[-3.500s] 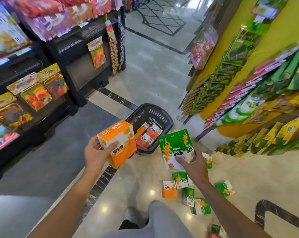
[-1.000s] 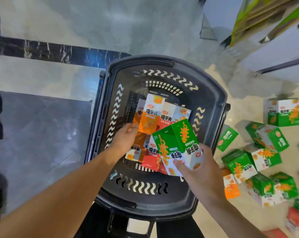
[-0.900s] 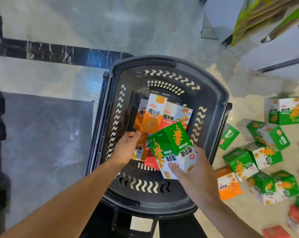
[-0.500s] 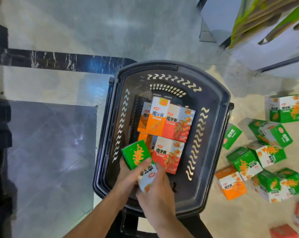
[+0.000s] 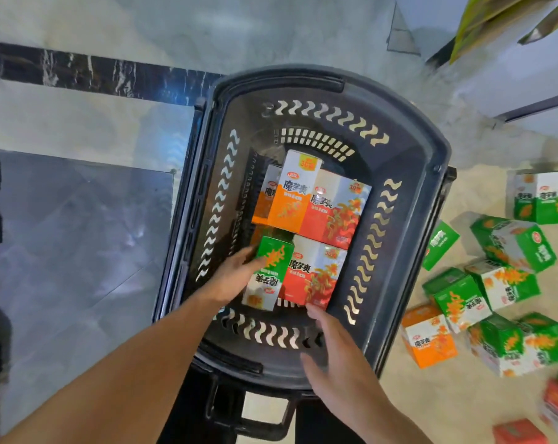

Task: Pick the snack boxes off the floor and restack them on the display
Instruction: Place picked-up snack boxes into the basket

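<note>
A black shopping basket (image 5: pixel 412 238) stands on the floor below me. Inside lie an orange snack box (image 5: pixel 292 193), two red ones (image 5: pixel 337 209) (image 5: pixel 312 277) and a green box (image 5: pixel 269 274) at the near left. My left hand (image 5: pixel 236 277) touches the green box's left side with fingers extended. My right hand (image 5: pixel 335 354) hovers over the basket's near rim, fingers straight, holding nothing. Several green boxes (image 5: pixel 514 238) and an orange box (image 5: pixel 428 341) lie scattered on the floor to the right.
A red box (image 5: pixel 518 432) lies at the bottom right corner. The display's white base (image 5: pixel 514 78) is at the upper right. A dark marble strip (image 5: pixel 95 72) crosses the floor on the left. The basket's handle (image 5: pixel 248 411) is by my feet.
The green box went from both hands down into the basket beside the near red box. My right hand has let go and pulled back over the near rim.
</note>
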`<state>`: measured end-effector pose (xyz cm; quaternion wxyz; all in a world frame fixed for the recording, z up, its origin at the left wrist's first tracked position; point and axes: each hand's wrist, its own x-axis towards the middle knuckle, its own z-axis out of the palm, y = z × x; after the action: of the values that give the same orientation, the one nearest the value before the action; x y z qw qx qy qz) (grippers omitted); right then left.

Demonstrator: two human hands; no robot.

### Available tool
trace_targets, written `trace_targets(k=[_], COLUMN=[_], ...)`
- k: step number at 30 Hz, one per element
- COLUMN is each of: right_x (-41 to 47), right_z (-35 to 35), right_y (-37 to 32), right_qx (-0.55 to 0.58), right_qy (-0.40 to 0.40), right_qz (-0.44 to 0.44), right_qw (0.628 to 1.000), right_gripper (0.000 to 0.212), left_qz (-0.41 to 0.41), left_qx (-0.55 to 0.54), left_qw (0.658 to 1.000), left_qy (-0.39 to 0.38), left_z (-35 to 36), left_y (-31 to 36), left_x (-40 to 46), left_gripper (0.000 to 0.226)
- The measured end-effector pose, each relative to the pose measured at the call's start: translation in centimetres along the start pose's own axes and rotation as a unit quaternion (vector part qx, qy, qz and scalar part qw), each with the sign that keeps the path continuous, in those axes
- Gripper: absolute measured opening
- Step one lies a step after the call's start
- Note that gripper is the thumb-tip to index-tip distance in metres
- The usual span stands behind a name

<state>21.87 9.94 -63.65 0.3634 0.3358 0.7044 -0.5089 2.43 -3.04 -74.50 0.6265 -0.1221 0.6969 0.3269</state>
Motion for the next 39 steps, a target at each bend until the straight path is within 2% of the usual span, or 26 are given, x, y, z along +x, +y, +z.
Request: trace_targets(k=[3, 7, 10, 13, 15, 18, 21, 23, 29, 31, 35, 36, 39], right_x=[0.3, 1.1, 1.6, 2.0, 1.7, -0.1, -3.9, -7.4, -20.2, -24.0, -31.0, -32.4, -35.4], right_z=[-0.4, -0.7, -1.4, -2.8, -4.2, -7.3, -11.0, -13.6, -18.7, -19.1, -18.6, -18.1, -15.3], right_y=[0.8, 0.8, 0.5, 0.1, -0.5, -2.3, -5.3, -7.5, -13.9, -14.8, -15.7, -15.5, -13.5], right_qx=[-0.014, -0.012, -0.005, -0.007, -0.016, -0.038, -0.064, -0.074, -0.082, -0.104, -0.146, -0.154, -0.162], right_qy=[0.001, 0.009, 0.020, 0.036, 0.050, 0.067, 0.078, 0.086, 0.129, 0.142, 0.171, 0.176, 0.204], right_qz=[0.002, 0.003, -0.003, -0.017, -0.031, -0.042, -0.047, -0.050, -0.083, -0.087, -0.098, -0.088, -0.055], right_qw=[1.000, 1.000, 1.000, 0.999, 0.998, 0.996, 0.994, 0.992, 0.985, 0.981, 0.969, 0.968, 0.964], right_gripper=[0.075, 0.070, 0.065, 0.060, 0.058, 0.055, 0.054, 0.055, 0.045, 0.047, 0.054, 0.063, 0.121], left_qz=[-0.026, -0.018, -0.008, 0.020, 0.050, 0.102, 0.174, 0.222, 0.242, 0.245, 0.285, 0.300, 0.331], left_qx=[-0.022, -0.062, -0.029, -0.007, 0.006, 0.107, 0.246, 0.340, 0.569, 0.614, 0.650, 0.655, 0.670], left_qw=[0.999, 0.997, 0.999, 0.998, 0.997, 0.986, 0.947, 0.907, 0.779, 0.743, 0.694, 0.681, 0.653], left_qy=[0.037, 0.053, 0.042, 0.052, 0.061, 0.081, 0.107, 0.115, 0.106, 0.106, 0.121, 0.126, 0.124], left_z=[1.7, 2.9, 2.6, 2.1, 1.8, 1.2, 0.7, 0.8, 2.6, 3.4, 4.5, 4.7, 4.6], left_y=[-1.5, -1.0, -0.5, 0.8, 2.5, 6.0, 10.1, 12.8, 17.4, 18.3, 18.9, 18.8, 17.8], left_x=[0.4, -0.2, -0.5, -1.7, -3.8, -9.6, -17.2, -22.5, -36.7, -40.4, -45.3, -46.1, -47.8], left_gripper=[0.055, 0.054, 0.055, 0.036, 0.031, 0.037, 0.045, 0.047, 0.058, 0.061, 0.063, 0.064, 0.066])
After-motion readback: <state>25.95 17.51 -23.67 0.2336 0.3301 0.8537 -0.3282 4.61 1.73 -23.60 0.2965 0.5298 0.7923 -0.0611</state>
